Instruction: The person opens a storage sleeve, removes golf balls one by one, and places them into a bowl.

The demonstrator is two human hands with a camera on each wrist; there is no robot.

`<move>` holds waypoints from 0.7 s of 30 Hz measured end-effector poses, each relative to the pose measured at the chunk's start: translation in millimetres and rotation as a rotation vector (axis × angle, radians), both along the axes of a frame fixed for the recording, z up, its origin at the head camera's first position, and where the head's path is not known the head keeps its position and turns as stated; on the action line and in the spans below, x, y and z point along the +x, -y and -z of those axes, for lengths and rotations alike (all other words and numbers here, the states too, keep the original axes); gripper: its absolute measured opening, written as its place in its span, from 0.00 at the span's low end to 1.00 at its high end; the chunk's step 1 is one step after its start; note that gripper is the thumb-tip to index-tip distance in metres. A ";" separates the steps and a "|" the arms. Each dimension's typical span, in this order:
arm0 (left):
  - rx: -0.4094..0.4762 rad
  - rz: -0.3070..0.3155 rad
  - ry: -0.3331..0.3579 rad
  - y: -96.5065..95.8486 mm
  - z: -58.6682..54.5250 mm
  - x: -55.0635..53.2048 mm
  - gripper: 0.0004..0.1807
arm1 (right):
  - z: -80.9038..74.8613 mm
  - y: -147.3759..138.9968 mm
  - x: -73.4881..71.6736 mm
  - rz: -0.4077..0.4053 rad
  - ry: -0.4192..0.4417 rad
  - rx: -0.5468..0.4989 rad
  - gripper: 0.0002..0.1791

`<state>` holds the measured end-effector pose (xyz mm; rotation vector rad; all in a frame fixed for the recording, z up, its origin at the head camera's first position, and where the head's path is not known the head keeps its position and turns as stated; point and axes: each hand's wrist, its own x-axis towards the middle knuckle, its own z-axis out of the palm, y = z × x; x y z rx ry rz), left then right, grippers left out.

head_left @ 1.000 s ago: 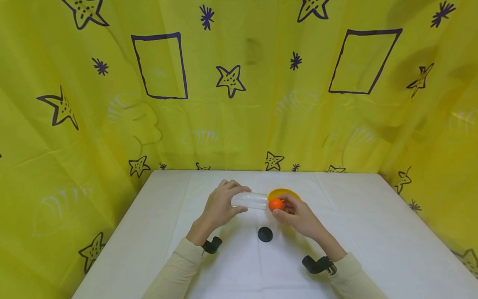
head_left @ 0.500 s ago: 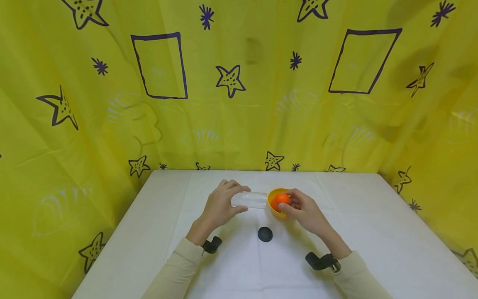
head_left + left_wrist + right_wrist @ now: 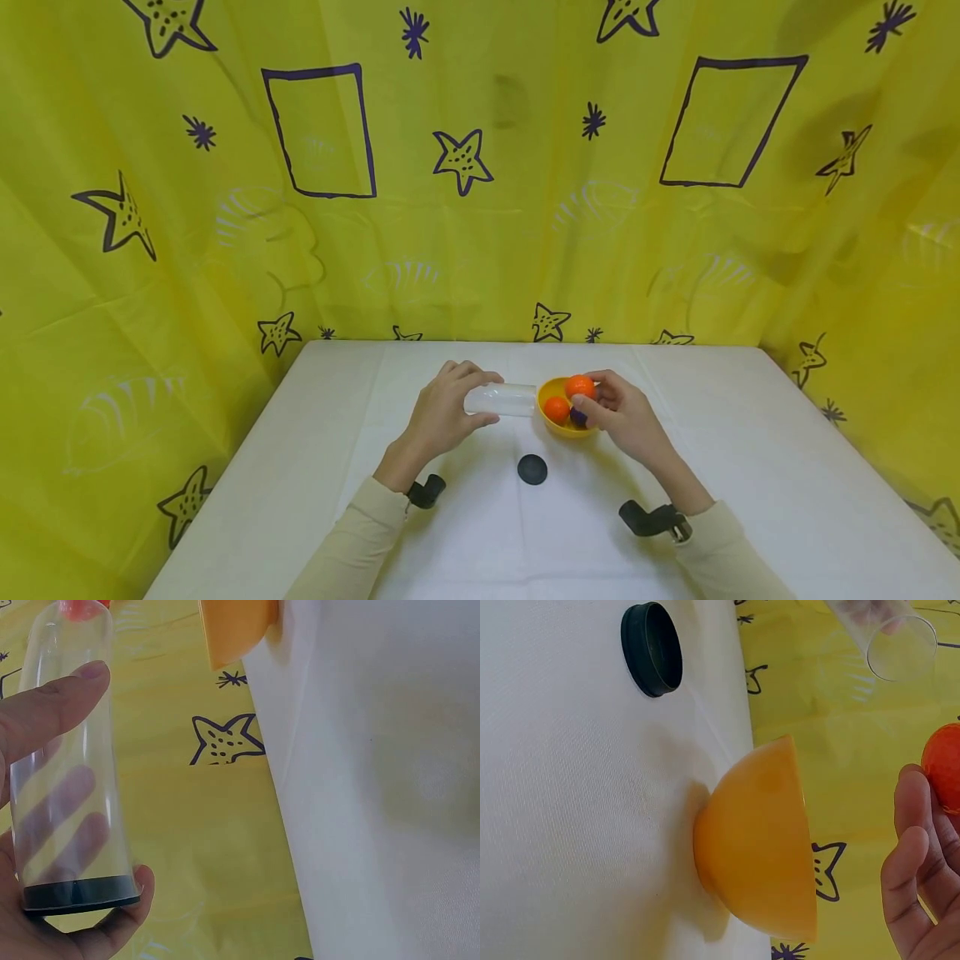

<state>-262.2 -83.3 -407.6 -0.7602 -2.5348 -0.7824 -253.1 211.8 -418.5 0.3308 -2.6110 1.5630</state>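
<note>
My left hand (image 3: 442,410) grips a clear plastic tube (image 3: 510,400), its mouth pointing at the bowl. A dark cap closes the tube's other end, seen in the left wrist view. Fingers of the left hand show through the clear wall. My right hand (image 3: 626,414) pinches an orange ball (image 3: 581,387) above the rim of a yellow bowl (image 3: 761,844). Inside the bowl, the head view shows a second orange ball (image 3: 556,409) and a dark purple ball (image 3: 578,416), partly hidden by the right thumb.
On the white table (image 3: 450,542), in front of the bowl, lies a loose dark round cap (image 3: 532,469); the right wrist view shows its hollow side and rim. A yellow curtain (image 3: 480,250) printed with stars hangs behind the table and along both sides.
My right hand has carried the orange ball rightward, from beside the tube's mouth to over the bowl's far right part. The balls in the bowl have come into sight. The left hand stays put.
</note>
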 end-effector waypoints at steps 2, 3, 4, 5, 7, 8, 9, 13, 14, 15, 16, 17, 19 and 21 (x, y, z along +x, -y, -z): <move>0.002 -0.001 0.003 0.0 -0.4 0.2 0.27 | -0.1 -1.1 -0.6 0.003 -0.004 -0.003 0.25; 0.001 -0.003 0.004 0.0 -0.7 0.5 0.27 | -0.4 -1.5 -0.8 0.007 -0.002 -0.008 0.25; -0.001 -0.006 0.007 0.0 -0.7 0.6 0.27 | -0.5 -2.0 -1.0 0.007 -0.002 -0.012 0.25; 0.001 -0.006 0.010 0.0 -0.9 0.7 0.27 | -0.8 -2.5 -1.2 0.007 -0.001 -0.017 0.25; 0.001 -0.008 0.012 0.0 -1.0 0.8 0.27 | -1.3 -3.6 -1.4 0.007 -0.002 -0.023 0.25; 0.001 -0.008 0.012 0.0 -0.9 0.8 0.27 | -1.5 -4.3 -1.7 0.011 0.000 -0.021 0.25; 0.002 -0.007 0.013 0.1 -0.9 0.6 0.27 | -1.3 -4.9 -2.1 0.015 0.002 -0.022 0.25; 0.008 0.001 0.018 0.6 -0.9 0.1 0.27 | -0.2 -7.2 -3.7 0.044 -0.004 0.007 0.26; 0.009 0.002 0.020 0.7 -0.9 0.1 0.27 | 0.2 -7.8 -4.2 0.052 -0.007 0.017 0.26; 0.011 0.004 0.023 0.8 -1.0 0.2 0.26 | 0.5 -8.1 -4.4 0.060 -0.010 0.020 0.26; 0.013 0.004 0.023 0.7 -1.0 0.3 0.26 | 0.6 -8.4 -4.6 0.069 -0.012 0.028 0.26; 0.012 0.003 0.022 0.6 -0.8 0.4 0.26 | 0.8 -8.9 -4.7 0.077 -0.014 0.032 0.26; 0.016 0.004 0.024 0.4 -0.3 0.2 0.27 | 1.6 -10.0 -5.0 0.088 -0.016 0.040 0.27; 0.012 0.000 0.025 0.1 0.4 -0.1 0.27 | 2.7 -11.6 -5.7 0.099 -0.017 0.048 0.28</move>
